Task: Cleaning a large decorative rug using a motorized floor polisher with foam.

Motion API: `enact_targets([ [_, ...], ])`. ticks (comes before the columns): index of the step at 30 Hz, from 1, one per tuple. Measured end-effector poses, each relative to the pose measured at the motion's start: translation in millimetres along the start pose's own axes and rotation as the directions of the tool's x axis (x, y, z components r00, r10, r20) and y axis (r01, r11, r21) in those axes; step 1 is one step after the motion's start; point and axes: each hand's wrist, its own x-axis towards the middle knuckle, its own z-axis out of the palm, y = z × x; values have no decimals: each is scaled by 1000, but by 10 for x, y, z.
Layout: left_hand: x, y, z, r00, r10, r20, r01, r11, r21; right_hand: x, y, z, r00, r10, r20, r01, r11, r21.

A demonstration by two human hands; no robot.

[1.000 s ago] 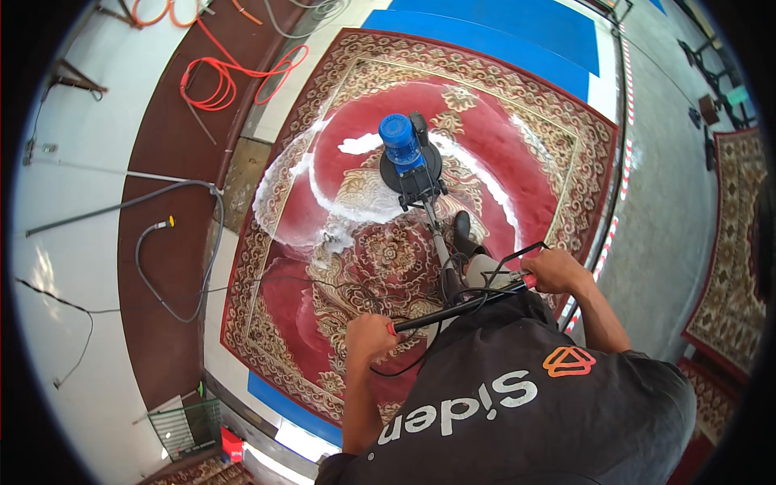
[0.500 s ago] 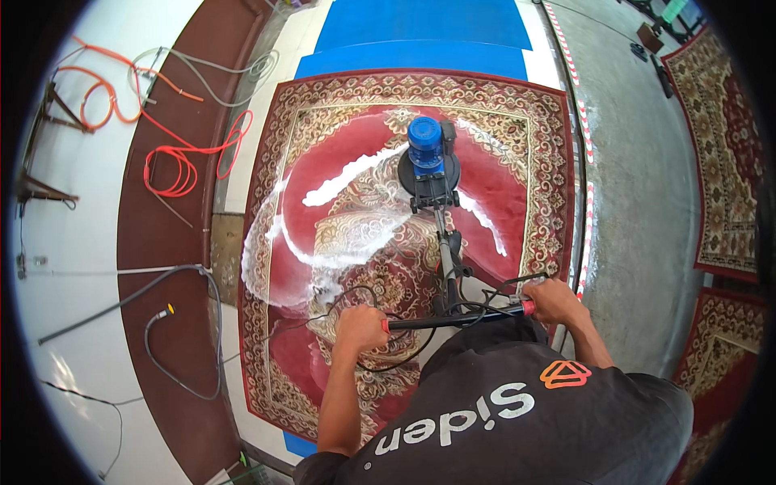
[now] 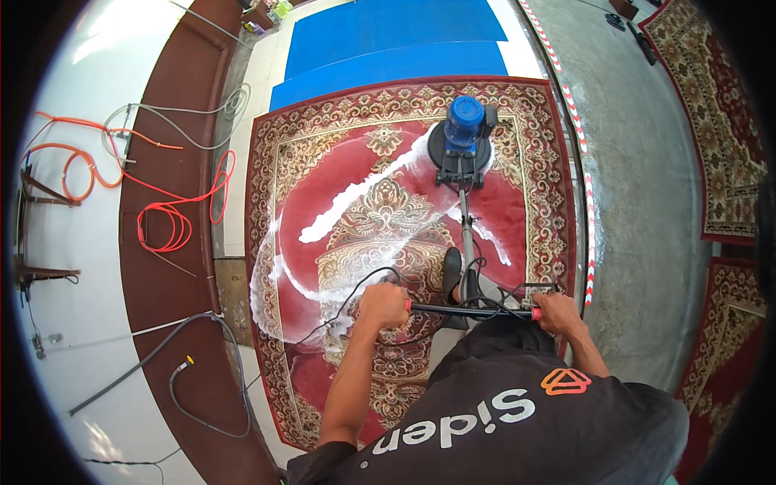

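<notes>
While white foam streaks one red patterned carpet, both fists, left hand and right hand, clamped around one thin handlebar of round blue-topped scrubbing machine.

We see a bright, evenly daylit scene with soft, short shadows. Glare washes out the pale floor at the upper left and sheens on the wet concrete. Fisheye distortion bends straight edges near the black rim. Focus is sharp throughout.
</notes>
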Motion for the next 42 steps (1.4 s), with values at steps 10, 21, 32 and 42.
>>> enact_targets([
  [10, 991, -128, -225, 999, -14, 39, 17, 996, -85, 968, 375, -171, 994, 18, -109, -19, 1000, -1],
  [21, 1303, -480, -450, 987, -161, -21, 157, 981, -117, 2006, 479, -741, 979, -172, -110, 155, 977, -149],
  [32, 519, -1269, -301, 950, -300, -82, 285, 946, -155, 2312, -676, -987, 959, -280, -36, 268, 944, -194],
  [42, -916, -1655, -88, 889, -455, 56, 456, 865, -211, 2019, -1772, -425, 903, -429, -17, 420, 890, -178],
])
